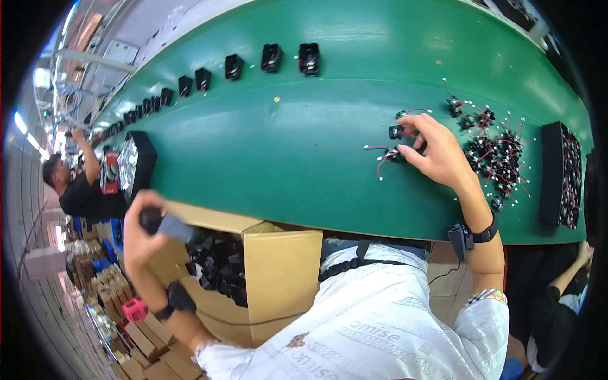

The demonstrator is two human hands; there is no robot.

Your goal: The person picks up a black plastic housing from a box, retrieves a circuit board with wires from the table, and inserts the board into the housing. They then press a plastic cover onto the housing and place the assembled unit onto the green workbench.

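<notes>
Bench work with two bare hands, seen from the worker's head. At the near left, the left hand [140, 237] grasps a dark piece [151, 220] with a grey-blue face, held just beyond the bench's near edge; motion blurs it, but its longer extent seems to run left to right, the grey-blue end pointing right. On the right half of the green bench [285, 152], the right hand [437, 152] reaches in with thumb and index finger parted and curled beside small black wired parts [396, 132]; whether it pinches one cannot be told. The farthest part's lead runs right, while the nearest part's leads point left and toward the near edge. Farther right lie a heap of similar parts [497, 158] and a black tray [552, 177], its long axis running near to far. Black housings [271, 58] form a row from the far middle toward the left. Printed lettering marks the white shirt [380, 316]. An open carton [285, 278] at the near left contains black pieces [218, 266].
</notes>
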